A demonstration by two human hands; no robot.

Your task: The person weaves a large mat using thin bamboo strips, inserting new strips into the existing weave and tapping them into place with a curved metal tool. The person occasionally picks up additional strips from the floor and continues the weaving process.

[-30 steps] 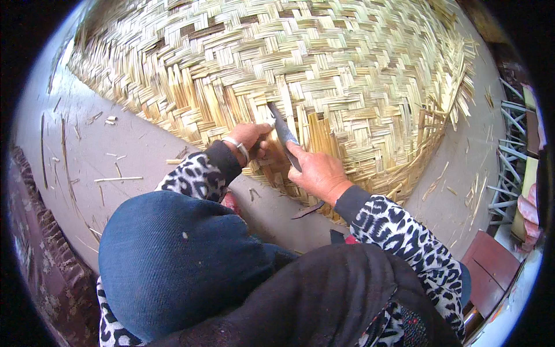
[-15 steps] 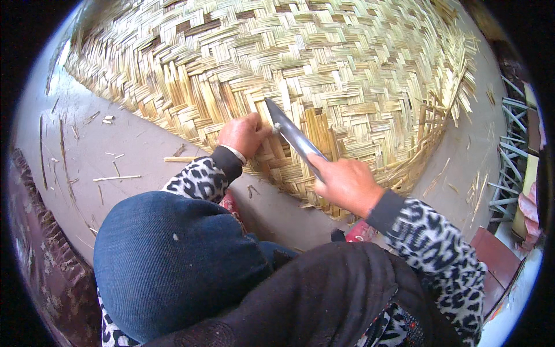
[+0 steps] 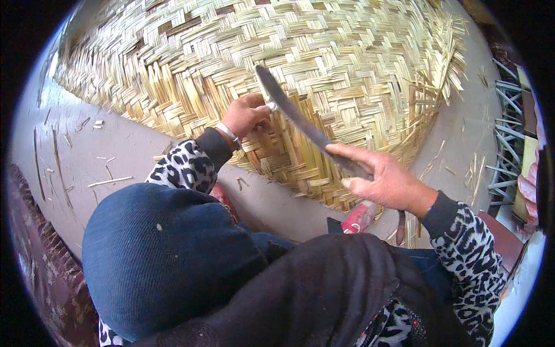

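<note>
A large mat [image 3: 347, 69] woven from pale flat reed strips lies in front of me. My right hand [image 3: 384, 179] grips the near end of a long knife [image 3: 300, 120] with a slightly curved grey blade. It slants over the mat to the far left, its tip above the weave. Just left of the blade, my left hand [image 3: 247, 117] has curled, pinched fingers over the mat's near part. Something small and white shows at its fingertips, too small to name. Whatever those fingers hold is hidden.
Loose reed bits [image 3: 110, 181] are scattered on the grey floor [image 3: 133, 144]. A red shoe [image 3: 359, 217] shows at the mat's near edge. To the right stands a rack of pale metal bars [image 3: 509, 136]; dark ruffled cloth [image 3: 43, 248] lies at the left. My blue denim knee [image 3: 167, 254] is raised in front.
My right hand has drawn back to the right and nearer me; the knife has lifted and its tip has shifted farther away. My left hand has moved slightly away from me. The view has shifted a little.
</note>
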